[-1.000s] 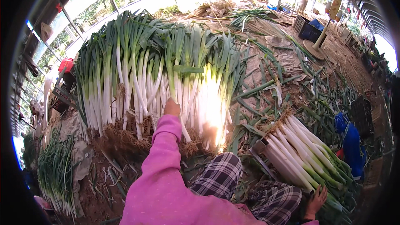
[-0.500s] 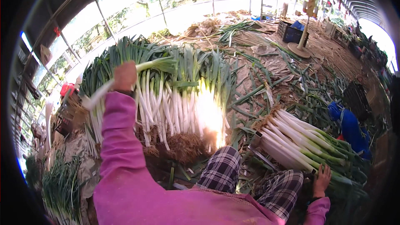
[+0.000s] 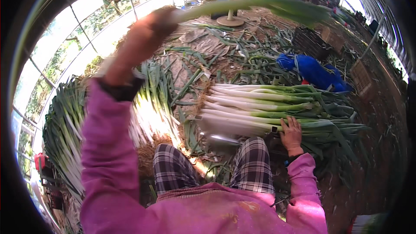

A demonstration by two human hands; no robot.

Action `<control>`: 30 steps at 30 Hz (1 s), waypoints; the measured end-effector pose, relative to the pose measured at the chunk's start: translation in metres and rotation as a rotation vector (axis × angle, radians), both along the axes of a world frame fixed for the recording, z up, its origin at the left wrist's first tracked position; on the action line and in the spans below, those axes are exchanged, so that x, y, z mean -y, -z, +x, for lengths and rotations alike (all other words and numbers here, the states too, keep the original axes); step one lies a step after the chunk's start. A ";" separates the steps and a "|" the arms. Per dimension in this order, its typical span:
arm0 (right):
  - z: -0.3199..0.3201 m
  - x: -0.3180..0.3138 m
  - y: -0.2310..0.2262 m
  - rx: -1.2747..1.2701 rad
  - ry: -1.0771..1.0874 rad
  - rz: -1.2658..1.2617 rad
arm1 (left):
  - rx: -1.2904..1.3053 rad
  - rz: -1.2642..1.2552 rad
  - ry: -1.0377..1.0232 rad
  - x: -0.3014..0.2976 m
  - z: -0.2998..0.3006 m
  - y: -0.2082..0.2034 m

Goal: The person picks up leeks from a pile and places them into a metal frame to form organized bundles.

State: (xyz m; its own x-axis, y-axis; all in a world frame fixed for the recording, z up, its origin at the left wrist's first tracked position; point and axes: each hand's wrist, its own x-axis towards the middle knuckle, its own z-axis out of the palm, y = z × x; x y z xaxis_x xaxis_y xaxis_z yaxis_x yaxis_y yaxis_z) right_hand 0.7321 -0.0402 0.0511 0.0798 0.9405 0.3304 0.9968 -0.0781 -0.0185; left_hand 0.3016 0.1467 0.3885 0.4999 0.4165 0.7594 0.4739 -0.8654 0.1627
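My left hand (image 3: 151, 30) is raised high, its fingers wrapped round a single leek (image 3: 255, 5). The leek's green leaves stretch out to the right and are blurred by motion; its white end is hidden behind the hand and arm. To my right, a stack of leeks (image 3: 255, 104) lies sideways beyond my knees, roots to the left and green leaves to the right. My right hand (image 3: 291, 135) rests on the stack's near side with its fingers spread, touching the leaves. At the left stands a broad row of leeks (image 3: 149, 99), partly hidden by my left arm.
A blue bundle (image 3: 318, 73) lies beyond the stack, near a dark crate (image 3: 310, 43). Further off stands a fan's round base (image 3: 230, 21). Cut leaves litter the ground. A brown crate (image 3: 360, 77) is at the right, and something red (image 3: 40, 161) at the far left.
My left hand has carried the leek up from over the row and swung it rightward. The view has turned right. My right hand stays on the stack.
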 end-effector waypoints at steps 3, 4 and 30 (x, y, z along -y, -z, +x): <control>0.005 0.016 -0.003 -0.037 0.015 -0.006 | -0.035 -0.039 -0.060 -0.002 0.129 0.103; 0.000 0.010 -0.006 -0.065 -0.015 0.010 | -0.074 -0.070 -0.029 -0.008 0.154 0.143; 0.027 -0.051 -0.049 -0.177 -0.078 -0.024 | -0.299 -0.440 0.282 -0.016 0.162 0.382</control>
